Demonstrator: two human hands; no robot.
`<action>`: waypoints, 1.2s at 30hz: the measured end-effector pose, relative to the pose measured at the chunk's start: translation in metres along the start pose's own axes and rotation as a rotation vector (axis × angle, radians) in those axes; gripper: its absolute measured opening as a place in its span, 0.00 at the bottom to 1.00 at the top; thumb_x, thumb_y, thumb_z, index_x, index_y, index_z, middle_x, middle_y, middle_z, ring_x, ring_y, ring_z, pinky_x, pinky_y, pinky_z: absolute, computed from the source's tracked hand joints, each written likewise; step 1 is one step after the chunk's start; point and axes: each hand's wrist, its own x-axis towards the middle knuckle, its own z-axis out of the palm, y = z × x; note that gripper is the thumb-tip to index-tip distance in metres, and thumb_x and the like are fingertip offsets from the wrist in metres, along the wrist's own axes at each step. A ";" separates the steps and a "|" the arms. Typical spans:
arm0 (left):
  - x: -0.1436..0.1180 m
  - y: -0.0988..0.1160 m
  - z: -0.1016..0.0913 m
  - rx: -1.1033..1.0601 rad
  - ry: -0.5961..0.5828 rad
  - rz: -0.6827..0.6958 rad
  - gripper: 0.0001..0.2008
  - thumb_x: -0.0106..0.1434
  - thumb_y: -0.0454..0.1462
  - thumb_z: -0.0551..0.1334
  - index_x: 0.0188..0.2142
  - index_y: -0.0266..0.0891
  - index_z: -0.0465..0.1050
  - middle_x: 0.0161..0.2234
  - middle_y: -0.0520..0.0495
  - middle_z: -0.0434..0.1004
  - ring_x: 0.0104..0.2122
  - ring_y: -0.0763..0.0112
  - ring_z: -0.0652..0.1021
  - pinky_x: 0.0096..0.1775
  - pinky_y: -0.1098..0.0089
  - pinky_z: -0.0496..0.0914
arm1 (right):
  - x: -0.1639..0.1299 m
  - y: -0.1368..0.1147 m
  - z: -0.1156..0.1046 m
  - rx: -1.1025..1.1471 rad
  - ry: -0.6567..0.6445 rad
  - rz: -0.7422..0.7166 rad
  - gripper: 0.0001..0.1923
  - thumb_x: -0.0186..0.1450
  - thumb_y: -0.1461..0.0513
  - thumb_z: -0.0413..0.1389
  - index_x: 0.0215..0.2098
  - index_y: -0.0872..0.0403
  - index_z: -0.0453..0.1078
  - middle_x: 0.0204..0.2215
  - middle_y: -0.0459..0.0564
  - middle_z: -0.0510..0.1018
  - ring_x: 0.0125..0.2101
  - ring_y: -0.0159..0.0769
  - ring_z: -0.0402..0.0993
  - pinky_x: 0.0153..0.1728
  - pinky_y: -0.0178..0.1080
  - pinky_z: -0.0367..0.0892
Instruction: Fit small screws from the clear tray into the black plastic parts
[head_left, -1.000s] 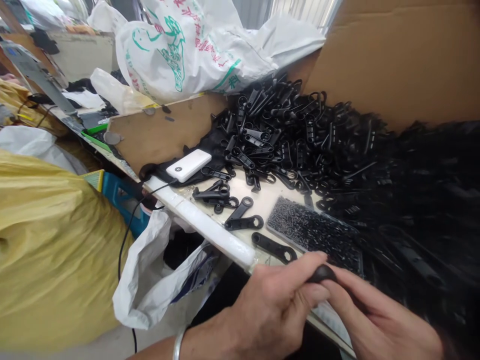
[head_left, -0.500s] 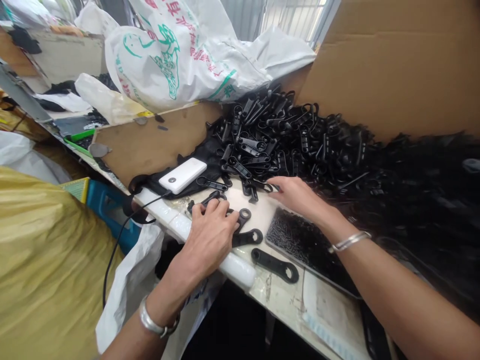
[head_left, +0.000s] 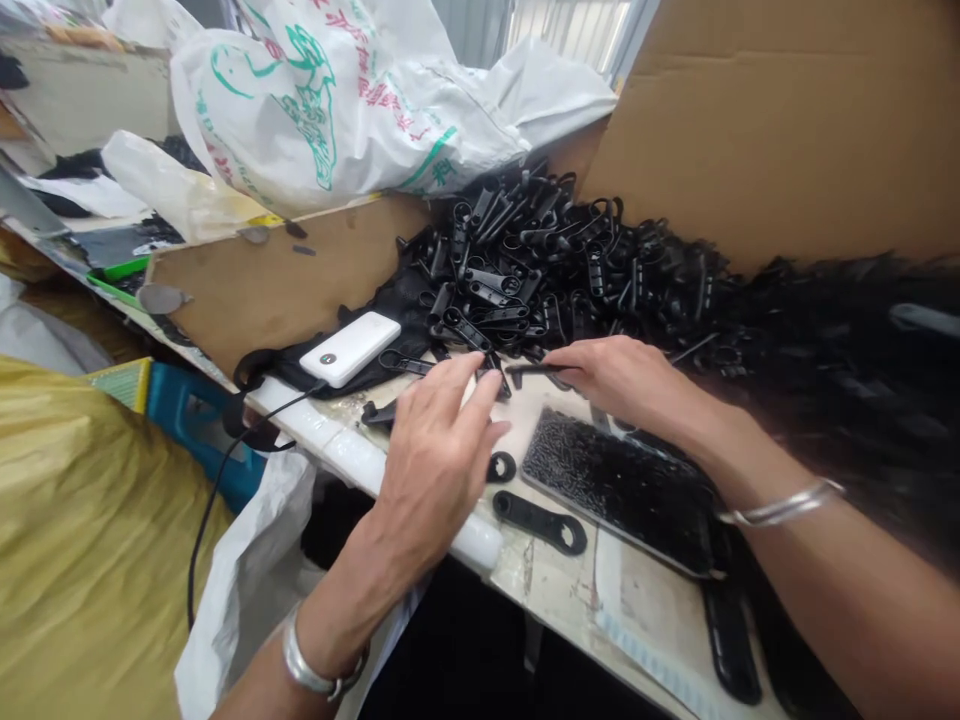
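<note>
right hand point(head_left: 615, 378): thumb + fingertips closed on one flat black strap piece point(head_left: 534, 370), held level just above the table point(head_left: 555, 585), at the near edge of the pile.
left hand point(head_left: 435, 460): palm down, fingers spread and loose, gripping nothing; it lies over a few loose black pieces near the table's front edge. One round end point(head_left: 501, 466) shows just beside the fingers.
why so: my read, one piece is pinched by its end so it comes away from the tangle, while the flat hand keeps the loose ones from sliding.
loose piece point(head_left: 540, 520): lies flat alone, near the front edge, apart from both hands.
tray point(head_left: 619, 485): shallow, full of tiny black bits, under the right wrist, w/in easy reach.
pile point(head_left: 570, 260): black strap pieces heaped against the cardboard wall point(head_left: 772, 120), which seems to stop them spilling.
power bank point(head_left: 349, 349): white, cable runs off the edge; no brand legible.
sack point(head_left: 337, 90): white woven, green drawing + red print, chars too warped to read.
bracelets: metal, one per wrist.
</note>
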 end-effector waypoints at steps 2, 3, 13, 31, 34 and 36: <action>0.005 0.014 0.004 -0.181 -0.072 -0.009 0.18 0.68 0.38 0.54 0.56 0.35 0.62 0.55 0.36 0.68 0.54 0.58 0.69 0.52 0.60 0.64 | -0.016 -0.005 -0.017 -0.006 -0.010 -0.187 0.13 0.66 0.64 0.53 0.43 0.43 0.76 0.35 0.45 0.79 0.36 0.39 0.75 0.32 0.34 0.64; 0.007 0.021 0.006 -0.266 -0.142 -0.043 0.17 0.68 0.38 0.53 0.55 0.35 0.63 0.50 0.39 0.73 0.49 0.61 0.73 0.48 0.63 0.67 | -0.023 -0.007 -0.023 -0.005 -0.014 -0.274 0.13 0.66 0.66 0.53 0.41 0.43 0.76 0.33 0.44 0.79 0.35 0.37 0.75 0.31 0.34 0.63; 0.011 0.047 0.024 -1.046 -0.492 -0.453 0.15 0.66 0.39 0.54 0.49 0.37 0.70 0.29 0.49 0.76 0.27 0.72 0.75 0.30 0.72 0.69 | -0.063 0.005 -0.036 0.490 0.078 -0.265 0.10 0.65 0.64 0.55 0.43 0.50 0.76 0.38 0.41 0.79 0.35 0.32 0.75 0.37 0.32 0.68; -0.043 0.085 0.030 -1.794 -0.690 -1.099 0.24 0.60 0.33 0.64 0.55 0.31 0.64 0.45 0.37 0.74 0.43 0.60 0.77 0.39 0.64 0.72 | -0.065 0.072 0.005 -0.125 -0.177 0.273 0.11 0.65 0.61 0.52 0.41 0.47 0.76 0.37 0.48 0.79 0.38 0.41 0.74 0.34 0.35 0.64; -0.041 0.084 0.028 -1.831 -0.667 -1.092 0.24 0.59 0.32 0.65 0.54 0.31 0.65 0.46 0.37 0.72 0.46 0.58 0.75 0.39 0.64 0.73 | -0.050 0.065 0.013 -0.153 -0.252 0.195 0.12 0.63 0.64 0.54 0.42 0.47 0.76 0.41 0.49 0.78 0.41 0.42 0.73 0.35 0.35 0.63; -0.041 0.084 0.029 -1.852 -0.657 -1.071 0.23 0.59 0.33 0.66 0.53 0.31 0.66 0.46 0.37 0.72 0.47 0.57 0.75 0.40 0.64 0.73 | -0.042 0.062 0.018 -0.164 -0.307 0.145 0.13 0.63 0.67 0.54 0.42 0.49 0.76 0.42 0.51 0.77 0.43 0.41 0.73 0.36 0.35 0.64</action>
